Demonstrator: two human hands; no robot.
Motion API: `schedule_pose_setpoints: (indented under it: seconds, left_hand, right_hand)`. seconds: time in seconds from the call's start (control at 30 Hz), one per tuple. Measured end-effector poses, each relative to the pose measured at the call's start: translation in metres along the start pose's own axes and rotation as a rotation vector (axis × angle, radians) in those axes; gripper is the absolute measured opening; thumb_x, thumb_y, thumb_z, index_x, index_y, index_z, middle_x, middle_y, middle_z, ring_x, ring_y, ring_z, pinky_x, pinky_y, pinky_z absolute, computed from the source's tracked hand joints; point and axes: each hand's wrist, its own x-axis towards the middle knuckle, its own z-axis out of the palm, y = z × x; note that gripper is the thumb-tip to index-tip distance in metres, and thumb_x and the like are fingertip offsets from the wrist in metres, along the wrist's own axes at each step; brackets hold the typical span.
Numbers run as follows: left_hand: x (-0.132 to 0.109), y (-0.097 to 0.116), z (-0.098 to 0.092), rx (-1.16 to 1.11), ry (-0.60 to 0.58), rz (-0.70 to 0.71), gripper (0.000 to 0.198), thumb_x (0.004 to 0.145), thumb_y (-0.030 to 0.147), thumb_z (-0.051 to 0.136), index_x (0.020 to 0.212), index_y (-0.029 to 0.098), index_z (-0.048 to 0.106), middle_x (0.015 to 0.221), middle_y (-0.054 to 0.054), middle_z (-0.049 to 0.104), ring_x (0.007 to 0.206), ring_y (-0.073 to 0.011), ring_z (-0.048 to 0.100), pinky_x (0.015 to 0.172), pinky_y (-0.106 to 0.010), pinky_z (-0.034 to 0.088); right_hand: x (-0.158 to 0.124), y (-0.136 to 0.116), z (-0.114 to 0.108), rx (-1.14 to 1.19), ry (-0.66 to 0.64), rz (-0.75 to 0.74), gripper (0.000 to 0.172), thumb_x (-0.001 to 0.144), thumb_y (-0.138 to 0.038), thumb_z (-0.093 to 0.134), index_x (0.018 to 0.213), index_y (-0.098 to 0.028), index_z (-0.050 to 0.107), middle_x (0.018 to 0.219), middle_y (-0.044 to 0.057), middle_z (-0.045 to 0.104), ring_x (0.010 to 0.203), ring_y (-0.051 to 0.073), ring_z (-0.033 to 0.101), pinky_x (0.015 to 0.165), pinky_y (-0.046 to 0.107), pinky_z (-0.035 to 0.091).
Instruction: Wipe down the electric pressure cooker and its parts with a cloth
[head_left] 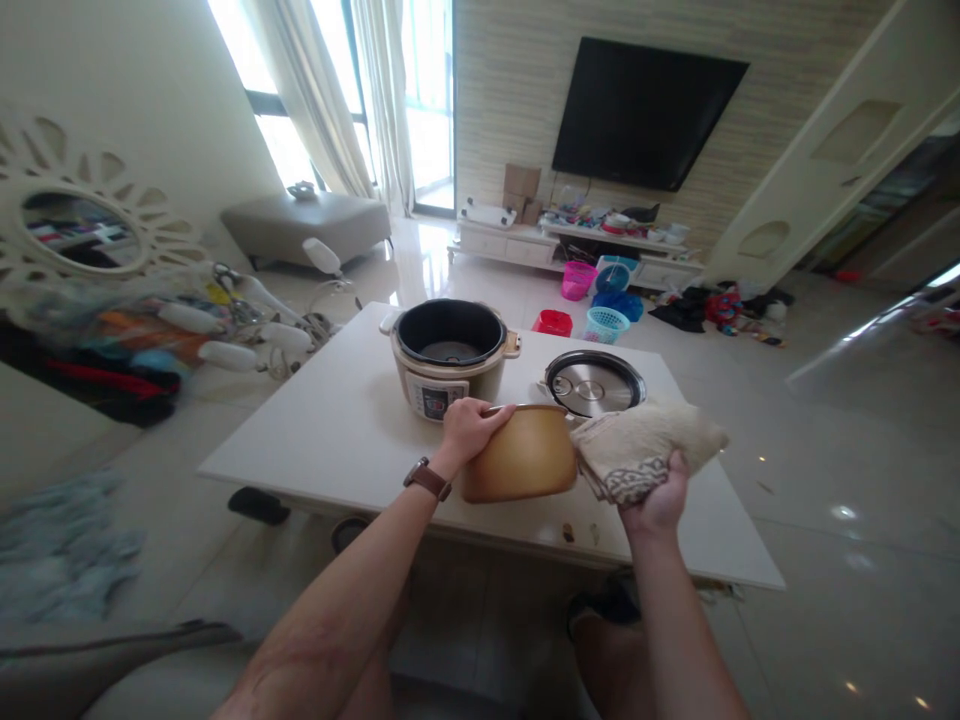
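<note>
My left hand grips the rim of a golden-brown inner pot, tilted above the near part of the white table. A folded beige cloth with a dark pattern along one edge is in my right hand, close to the pot's right side. Whether the cloth touches the pot I cannot tell. Behind the pot stands an electric pressure cooker, uncovered, with a dark interior and a control panel on its front. Its round lid rests underside up to the right, partly behind the cloth.
Two small items, one of them brown, lie near the table's front edge. Beyond the table are a red basket, a blue basket and a pink basket on the floor. A lamp with white shades stands at left.
</note>
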Motion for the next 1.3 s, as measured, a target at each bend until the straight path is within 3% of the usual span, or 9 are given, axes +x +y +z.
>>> schedule_pose_setpoints:
  seconds: [0.13,0.23,0.33,0.5,0.6,0.73,0.8,1.07,1.3]
  left_hand:
    - [0.001,0.000,0.001,0.000,0.016,-0.012,0.071,0.087,0.077,0.050,0.045,0.021,0.040,0.051,0.000,0.034,0.055,-0.0129,0.033,0.062,-0.035,0.020]
    - [0.004,-0.003,0.002,-0.013,0.027,-0.028,0.070,0.087,0.076,0.052,0.045,0.021,0.041,0.051,0.000,0.035,0.055,-0.0129,0.034,0.061,-0.035,0.020]
    - [0.007,-0.009,0.003,-0.048,0.041,-0.033,0.069,0.086,0.075,0.054,0.045,0.020,0.042,0.050,0.000,0.036,0.055,-0.0126,0.034,0.061,-0.034,0.022]
    - [0.009,-0.015,0.004,-0.058,0.049,-0.047,0.063,0.085,0.069,0.053,0.046,0.020,0.043,0.051,0.000,0.033,0.056,-0.0123,0.033,0.060,-0.033,0.022]
    - [0.007,-0.012,0.004,-0.063,0.045,-0.051,0.065,0.085,0.072,0.053,0.046,0.021,0.041,0.051,0.000,0.033,0.055,-0.0123,0.032,0.059,-0.033,0.021]
    - [0.003,-0.009,0.002,-0.100,0.022,-0.043,0.070,0.084,0.076,0.056,0.046,0.021,0.034,0.051,0.001,0.028,0.054,-0.0110,0.028,0.057,-0.033,0.018]
    - [0.001,-0.010,0.004,-0.127,0.006,-0.029,0.070,0.084,0.075,0.058,0.046,0.021,0.033,0.052,0.002,0.027,0.054,-0.0105,0.027,0.057,-0.033,0.017]
    - [-0.004,-0.015,0.033,-0.340,-0.036,-0.067,0.069,0.085,0.077,0.054,0.051,0.023,0.028,0.056,0.003,0.023,0.056,-0.0100,0.022,0.058,-0.033,0.015]
    - [0.001,-0.004,0.024,-0.185,-0.014,0.024,0.062,0.091,0.066,0.053,0.051,0.021,0.036,0.056,0.003,0.029,0.057,-0.0113,0.031,0.060,-0.032,0.018]
  right_hand:
    - [-0.003,0.026,0.022,-0.410,-0.179,-0.146,0.047,0.081,-0.056,0.074,0.104,-0.015,0.077,0.094,0.009,0.079,0.096,0.032,0.077,0.095,0.052,0.063]
    - [-0.023,0.037,0.028,-0.675,-0.522,-0.368,0.046,0.088,-0.049,0.071,0.122,-0.019,0.079,0.125,0.013,0.079,0.124,0.036,0.072,0.111,0.056,0.055]
    - [-0.043,0.032,0.034,-0.814,-0.720,-0.660,0.055,0.096,-0.037,0.061,0.150,-0.029,0.065,0.159,0.008,0.060,0.153,0.033,0.051,0.127,0.058,0.041]
    - [-0.060,0.013,0.041,-1.052,-0.965,-0.881,0.064,0.093,-0.029,0.063,0.157,-0.036,0.057,0.166,0.004,0.053,0.161,0.034,0.039,0.130,0.061,0.032]
    - [-0.051,0.015,0.038,-0.929,-0.883,-0.729,0.057,0.098,-0.034,0.060,0.154,-0.031,0.061,0.163,0.007,0.056,0.158,0.032,0.045,0.128,0.057,0.036]
    - [-0.028,0.034,0.028,-0.750,-0.487,-0.263,0.056,0.098,-0.056,0.057,0.131,-0.014,0.075,0.129,0.018,0.078,0.125,0.036,0.071,0.107,0.052,0.055]
    - [-0.019,0.040,0.024,-0.730,-0.359,-0.136,0.061,0.093,-0.065,0.058,0.115,-0.012,0.079,0.111,0.017,0.082,0.110,0.036,0.075,0.098,0.050,0.057]
    - [-0.013,0.019,0.018,-0.798,-0.348,-0.250,0.057,0.093,-0.064,0.059,0.114,-0.014,0.079,0.109,0.016,0.082,0.105,0.035,0.075,0.092,0.044,0.055]
    - [-0.027,0.017,0.021,-0.834,-0.507,-0.403,0.051,0.100,-0.051,0.057,0.135,-0.017,0.073,0.126,0.016,0.079,0.118,0.036,0.073,0.103,0.050,0.056]
